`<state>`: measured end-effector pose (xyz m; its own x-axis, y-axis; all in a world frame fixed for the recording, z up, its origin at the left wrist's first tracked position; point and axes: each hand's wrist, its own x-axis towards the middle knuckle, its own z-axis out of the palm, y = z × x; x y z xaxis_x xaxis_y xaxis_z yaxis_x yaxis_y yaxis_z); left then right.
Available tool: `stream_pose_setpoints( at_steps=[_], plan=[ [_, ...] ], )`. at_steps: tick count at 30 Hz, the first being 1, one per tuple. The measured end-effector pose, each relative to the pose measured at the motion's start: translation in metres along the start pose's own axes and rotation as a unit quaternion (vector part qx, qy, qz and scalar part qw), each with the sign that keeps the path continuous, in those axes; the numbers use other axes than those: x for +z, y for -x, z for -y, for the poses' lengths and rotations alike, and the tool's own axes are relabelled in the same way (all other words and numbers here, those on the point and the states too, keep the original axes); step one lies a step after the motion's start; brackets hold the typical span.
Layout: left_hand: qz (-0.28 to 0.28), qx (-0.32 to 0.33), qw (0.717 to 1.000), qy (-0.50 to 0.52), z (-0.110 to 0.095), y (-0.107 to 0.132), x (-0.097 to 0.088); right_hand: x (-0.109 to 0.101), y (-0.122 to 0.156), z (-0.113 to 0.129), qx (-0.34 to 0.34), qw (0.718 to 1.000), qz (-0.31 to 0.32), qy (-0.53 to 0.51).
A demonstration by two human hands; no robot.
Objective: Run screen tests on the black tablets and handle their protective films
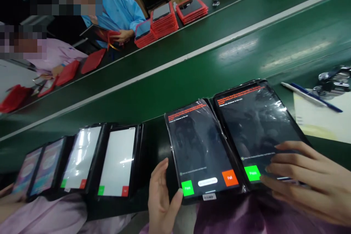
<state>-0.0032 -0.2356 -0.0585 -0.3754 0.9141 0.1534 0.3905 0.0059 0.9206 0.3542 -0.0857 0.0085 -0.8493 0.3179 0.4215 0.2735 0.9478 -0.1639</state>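
Two tablets lie side by side in front of me, each with a dark test screen, red and white text at the top and a green Pass button. My left hand (163,193) is at the lower left corner of the left tablet (199,146), thumb near its Pass button, fingers apart, holding nothing. Over the lower part of the right tablet (246,124) my right hand (304,179) is spread, a fingertip beside the green button. It covers the tablet's lower right area. The left tablet also shows an orange Fail button and a small white pop-up.
Farther left stand tablets with white screens (117,161) and colourful screens (46,168), beside another person's sleeve (46,212). Pens (315,97), paper (326,117) and a shiny metal object (334,80) lie at right. Across the green conveyor (192,58), people handle red-wrapped tablets (164,22).
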Motion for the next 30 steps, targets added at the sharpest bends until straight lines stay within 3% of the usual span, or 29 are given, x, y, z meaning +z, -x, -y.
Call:
stream_pose_setpoints(
  at_steps=[5,8,11,14,17,20,22,24,27,30],
  plan=[
    [-0.008,-0.053,0.998,0.040,0.001,0.008,-0.009,0.006,-0.005,0.009,0.075,0.996,-0.050,-0.010],
    [-0.006,-0.062,0.997,0.050,0.002,0.010,-0.007,0.001,0.002,0.003,0.056,0.997,-0.046,-0.038],
    [-0.012,-0.057,0.998,0.038,0.003,0.016,-0.001,-0.005,0.007,-0.010,0.021,0.999,-0.038,-0.002],
    [-0.011,-0.064,0.998,-0.010,0.001,0.017,0.001,-0.013,0.000,-0.025,0.039,0.998,-0.029,0.031],
    [0.018,-0.021,0.999,-0.043,-0.002,-0.010,-0.003,-0.017,-0.024,-0.047,0.070,0.996,-0.013,0.059],
    [0.043,0.083,0.991,-0.093,-0.008,-0.072,0.000,-0.005,-0.058,-0.080,0.070,0.990,0.012,0.123],
    [0.073,0.114,0.972,-0.191,-0.015,-0.116,0.009,0.010,-0.076,-0.102,0.079,0.983,0.032,0.164],
    [0.089,0.118,0.943,-0.299,-0.021,-0.146,0.018,0.023,-0.085,-0.114,0.082,0.979,0.029,0.185],
    [0.116,0.161,0.906,-0.373,-0.028,-0.151,0.015,0.025,-0.080,-0.109,0.055,0.983,0.011,0.176],
    [0.138,0.222,0.900,-0.349,-0.027,-0.132,-0.005,0.011,-0.066,-0.088,0.021,0.992,0.017,0.123]
  ],
)
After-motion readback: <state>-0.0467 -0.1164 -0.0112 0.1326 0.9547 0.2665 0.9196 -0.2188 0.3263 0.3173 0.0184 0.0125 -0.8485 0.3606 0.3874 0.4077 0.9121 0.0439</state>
